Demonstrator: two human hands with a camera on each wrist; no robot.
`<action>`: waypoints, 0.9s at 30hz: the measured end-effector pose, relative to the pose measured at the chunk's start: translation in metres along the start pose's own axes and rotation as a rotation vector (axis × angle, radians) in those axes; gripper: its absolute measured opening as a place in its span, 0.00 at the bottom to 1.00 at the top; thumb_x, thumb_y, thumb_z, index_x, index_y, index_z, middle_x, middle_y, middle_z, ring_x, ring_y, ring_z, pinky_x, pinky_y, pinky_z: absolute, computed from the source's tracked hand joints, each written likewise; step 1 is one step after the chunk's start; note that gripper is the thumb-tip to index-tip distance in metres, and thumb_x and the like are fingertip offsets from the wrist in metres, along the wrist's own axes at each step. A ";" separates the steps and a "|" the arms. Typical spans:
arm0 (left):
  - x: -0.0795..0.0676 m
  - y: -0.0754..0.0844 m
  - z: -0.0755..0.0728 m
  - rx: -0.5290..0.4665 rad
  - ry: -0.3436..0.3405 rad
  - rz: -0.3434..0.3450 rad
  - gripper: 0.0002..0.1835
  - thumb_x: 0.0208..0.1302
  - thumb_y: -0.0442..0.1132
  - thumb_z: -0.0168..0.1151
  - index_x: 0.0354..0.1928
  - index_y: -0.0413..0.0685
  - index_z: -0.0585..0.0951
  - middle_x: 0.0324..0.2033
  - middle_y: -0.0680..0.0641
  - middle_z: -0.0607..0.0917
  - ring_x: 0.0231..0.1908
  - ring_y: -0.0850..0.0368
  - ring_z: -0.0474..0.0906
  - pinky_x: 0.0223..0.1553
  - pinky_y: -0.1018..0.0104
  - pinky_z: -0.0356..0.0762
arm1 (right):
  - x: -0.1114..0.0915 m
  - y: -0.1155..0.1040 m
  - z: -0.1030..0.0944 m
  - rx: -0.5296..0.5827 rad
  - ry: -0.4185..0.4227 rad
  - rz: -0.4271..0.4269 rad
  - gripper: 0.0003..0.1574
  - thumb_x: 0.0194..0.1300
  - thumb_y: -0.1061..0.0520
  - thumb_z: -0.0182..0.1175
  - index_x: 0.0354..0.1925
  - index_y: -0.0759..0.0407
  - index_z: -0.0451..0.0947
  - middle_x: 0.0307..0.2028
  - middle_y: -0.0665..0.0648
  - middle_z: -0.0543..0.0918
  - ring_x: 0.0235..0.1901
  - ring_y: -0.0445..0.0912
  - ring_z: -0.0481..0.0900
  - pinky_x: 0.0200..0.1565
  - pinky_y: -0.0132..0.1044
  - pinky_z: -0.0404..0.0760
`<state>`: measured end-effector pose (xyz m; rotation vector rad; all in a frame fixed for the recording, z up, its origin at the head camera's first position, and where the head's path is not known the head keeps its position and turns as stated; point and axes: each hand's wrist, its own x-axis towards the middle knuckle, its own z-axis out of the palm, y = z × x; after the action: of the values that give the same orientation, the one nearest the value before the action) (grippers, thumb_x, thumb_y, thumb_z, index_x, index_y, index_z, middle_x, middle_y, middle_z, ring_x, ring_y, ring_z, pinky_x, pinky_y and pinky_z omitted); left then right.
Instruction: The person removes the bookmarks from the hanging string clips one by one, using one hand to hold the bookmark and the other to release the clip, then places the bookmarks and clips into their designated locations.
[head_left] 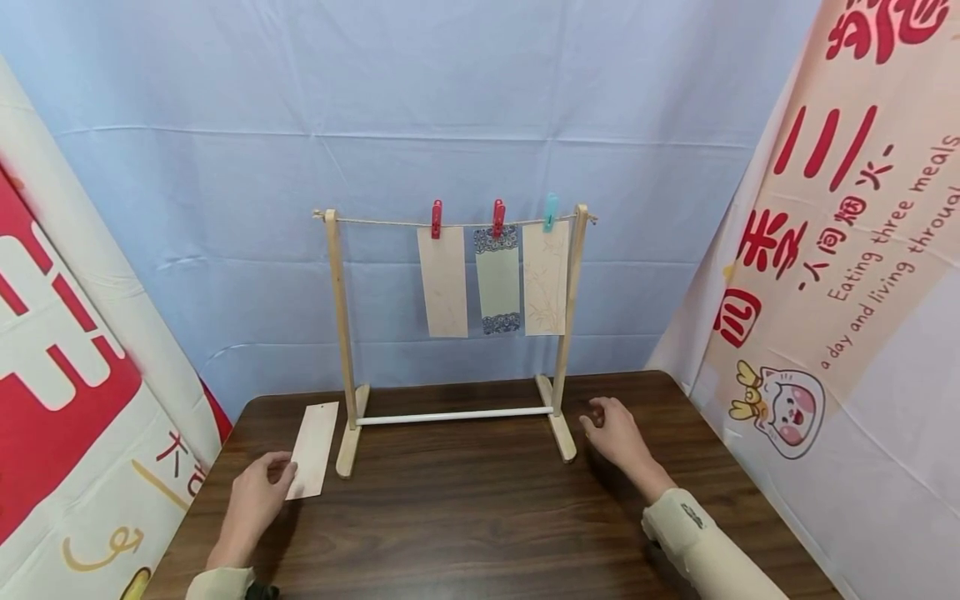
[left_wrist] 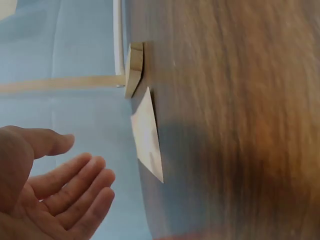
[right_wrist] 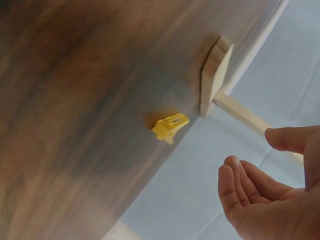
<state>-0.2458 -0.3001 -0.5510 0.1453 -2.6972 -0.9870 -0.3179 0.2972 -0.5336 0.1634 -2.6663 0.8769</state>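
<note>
While the left grip [head_left: 257, 493] is parted, the card [head_left: 313, 448] near the surface's [head_left: 457, 517] far left corner could be bent by hasty pinching; near the far right, the clip [right_wrist: 169, 125] could be knocked away by the parted right grip [head_left: 619, 435].

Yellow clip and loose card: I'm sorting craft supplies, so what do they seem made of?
Yellow clip: probably smooth plastic, judging by its even color and moulded shape. Loose card: likely stiff, matte paper, being thin and straight-edged; wood remains possible.
</note>
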 end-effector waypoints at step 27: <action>0.016 0.040 0.007 -0.125 0.012 0.185 0.22 0.77 0.39 0.67 0.67 0.37 0.81 0.61 0.33 0.85 0.60 0.32 0.82 0.61 0.36 0.79 | 0.016 -0.039 0.008 0.088 0.042 -0.134 0.24 0.70 0.63 0.72 0.58 0.75 0.81 0.44 0.66 0.84 0.42 0.56 0.85 0.47 0.52 0.85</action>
<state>-0.2632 -0.2676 -0.5268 -0.1206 -2.5734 -1.0884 -0.3270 0.2612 -0.5123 0.3360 -2.5458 0.9435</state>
